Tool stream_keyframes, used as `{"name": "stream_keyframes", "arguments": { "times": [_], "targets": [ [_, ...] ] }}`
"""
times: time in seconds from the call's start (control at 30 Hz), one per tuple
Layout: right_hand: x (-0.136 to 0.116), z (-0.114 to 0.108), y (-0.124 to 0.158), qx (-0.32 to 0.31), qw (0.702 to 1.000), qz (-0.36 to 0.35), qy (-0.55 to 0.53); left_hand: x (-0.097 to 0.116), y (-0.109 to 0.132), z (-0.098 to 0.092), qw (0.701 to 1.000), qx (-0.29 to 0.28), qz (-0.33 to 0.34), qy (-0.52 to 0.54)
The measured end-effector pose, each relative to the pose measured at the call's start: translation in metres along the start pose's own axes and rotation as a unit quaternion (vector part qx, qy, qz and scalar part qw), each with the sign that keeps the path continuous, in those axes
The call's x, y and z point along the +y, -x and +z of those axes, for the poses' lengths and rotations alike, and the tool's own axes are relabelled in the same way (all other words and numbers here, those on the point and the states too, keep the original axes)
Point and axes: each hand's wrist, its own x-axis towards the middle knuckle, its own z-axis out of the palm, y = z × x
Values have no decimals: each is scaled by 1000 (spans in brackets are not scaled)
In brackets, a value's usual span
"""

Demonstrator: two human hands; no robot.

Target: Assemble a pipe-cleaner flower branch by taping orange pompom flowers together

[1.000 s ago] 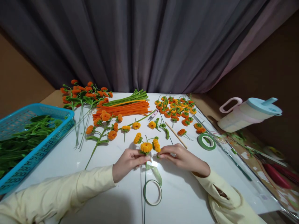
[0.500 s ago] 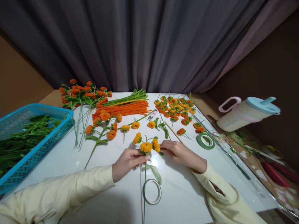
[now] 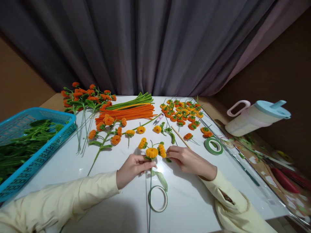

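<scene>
My left hand pinches the stem of a chenille flower spray with several yellow pumpkin-shaped blooms and green leaves. Closed at the spray's right side, my right hand has its fingertips against the rightmost bloom or its leaf; exactly what they grip is hidden. The long wire stem runs down toward the table's near edge. A roll of green floral tape stands just below my hands, with a loose strip of tape reaching up toward the stem.
Left stands a blue basket of green leaves. Orange pipe cleaners and green ones lie behind a finished orange spray. Many small flowers sit back right, near another tape roll, a wooden stick and a tumbler.
Hardly anything differs. My right wrist has shifted slightly to the right, while its fingertips stay at the right-hand bloom. My left hand keeps its hold on the stem.
</scene>
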Motion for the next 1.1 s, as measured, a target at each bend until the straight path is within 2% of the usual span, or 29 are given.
{"name": "stream_keyframes", "arguments": {
  "times": [0.53,0.73,0.9,1.1],
  "targets": [
    [-7,5,-3,10,1000,2,6,-5,-1,-3,1000,-16,21,15],
    [-7,3,-1,50,993,12,-102,-3,-1,-2,1000,-15,24,0],
    [-13,-1,0,56,977,39,-201,-3,-1,-1,999,-17,28,-19],
    [-23,0,-2,91,956,73,-269,-4,-3,0,999,-22,34,-32]
  ]
}}
